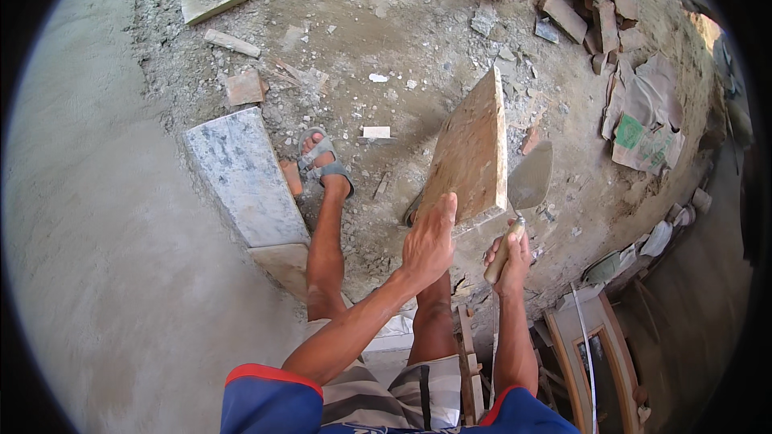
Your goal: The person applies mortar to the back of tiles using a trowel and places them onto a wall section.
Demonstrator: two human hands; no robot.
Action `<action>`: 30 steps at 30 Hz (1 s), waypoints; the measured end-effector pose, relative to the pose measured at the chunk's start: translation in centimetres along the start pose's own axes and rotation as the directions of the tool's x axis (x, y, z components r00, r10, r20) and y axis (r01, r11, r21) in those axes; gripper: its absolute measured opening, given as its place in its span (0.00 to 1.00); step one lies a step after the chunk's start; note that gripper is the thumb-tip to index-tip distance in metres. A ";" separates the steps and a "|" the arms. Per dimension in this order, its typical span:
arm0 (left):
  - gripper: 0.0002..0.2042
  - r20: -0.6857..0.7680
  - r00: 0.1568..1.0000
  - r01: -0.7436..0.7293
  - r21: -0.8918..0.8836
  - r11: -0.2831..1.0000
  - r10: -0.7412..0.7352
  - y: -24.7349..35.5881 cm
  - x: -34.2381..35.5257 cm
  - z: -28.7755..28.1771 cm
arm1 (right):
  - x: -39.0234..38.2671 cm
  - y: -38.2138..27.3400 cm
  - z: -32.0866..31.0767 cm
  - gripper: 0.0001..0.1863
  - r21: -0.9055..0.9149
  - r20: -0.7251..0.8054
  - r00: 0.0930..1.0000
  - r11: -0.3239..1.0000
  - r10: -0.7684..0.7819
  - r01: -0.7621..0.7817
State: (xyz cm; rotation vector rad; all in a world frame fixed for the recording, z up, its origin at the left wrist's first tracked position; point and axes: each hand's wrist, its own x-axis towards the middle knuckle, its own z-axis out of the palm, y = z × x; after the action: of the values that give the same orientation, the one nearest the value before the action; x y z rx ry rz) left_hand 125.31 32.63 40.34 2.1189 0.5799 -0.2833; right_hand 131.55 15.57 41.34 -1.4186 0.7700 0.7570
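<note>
Seen from above, near the centre of the frame, a person's left hand (429,237) lies flat with fingers stretched out against the lower edge of a tan stone tile (470,153), which stands tilted on its edge on rubble-strewn ground (386,40). Just to the right, the right hand (511,255) is closed around the wooden handle of a trowel (527,189), whose grey metal blade points up beside the tile's right edge, close to it; whether they touch is unclear. Left of centre a pale marbled slab (241,173) lies flat, with a sandalled foot (323,161) beside it. Broken bricks (583,4) are heaped at the upper right, and a crumpled paper sack (647,116) lies at the right. A smooth grey cement surface (88,217) fills the left side.
</note>
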 end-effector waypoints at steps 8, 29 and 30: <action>0.29 -0.116 0.961 0.171 -0.456 0.873 -0.249 1.3 6.3 -7.4 | -1.9 -0.3 6.1 0.19 0.003 -0.043 0.984 0.985 -0.174 0.174; 0.27 -0.367 0.801 -0.458 -0.885 -0.089 -0.472 -28.7 7.9 -44.9 | -7.5 4.7 19.2 0.13 -0.575 0.180 0.970 0.818 0.162 -0.030; 0.27 -0.380 0.815 -0.487 -0.858 -0.162 -0.438 -31.2 8.9 -45.8 | -7.1 5.1 20.5 0.13 -0.584 0.202 0.966 0.812 0.159 -0.012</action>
State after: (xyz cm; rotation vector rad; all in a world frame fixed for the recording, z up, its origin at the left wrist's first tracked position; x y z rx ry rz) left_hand 116.73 88.13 40.86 0.3984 0.7156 0.8085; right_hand 123.66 36.13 44.57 -1.7943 0.4202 1.2908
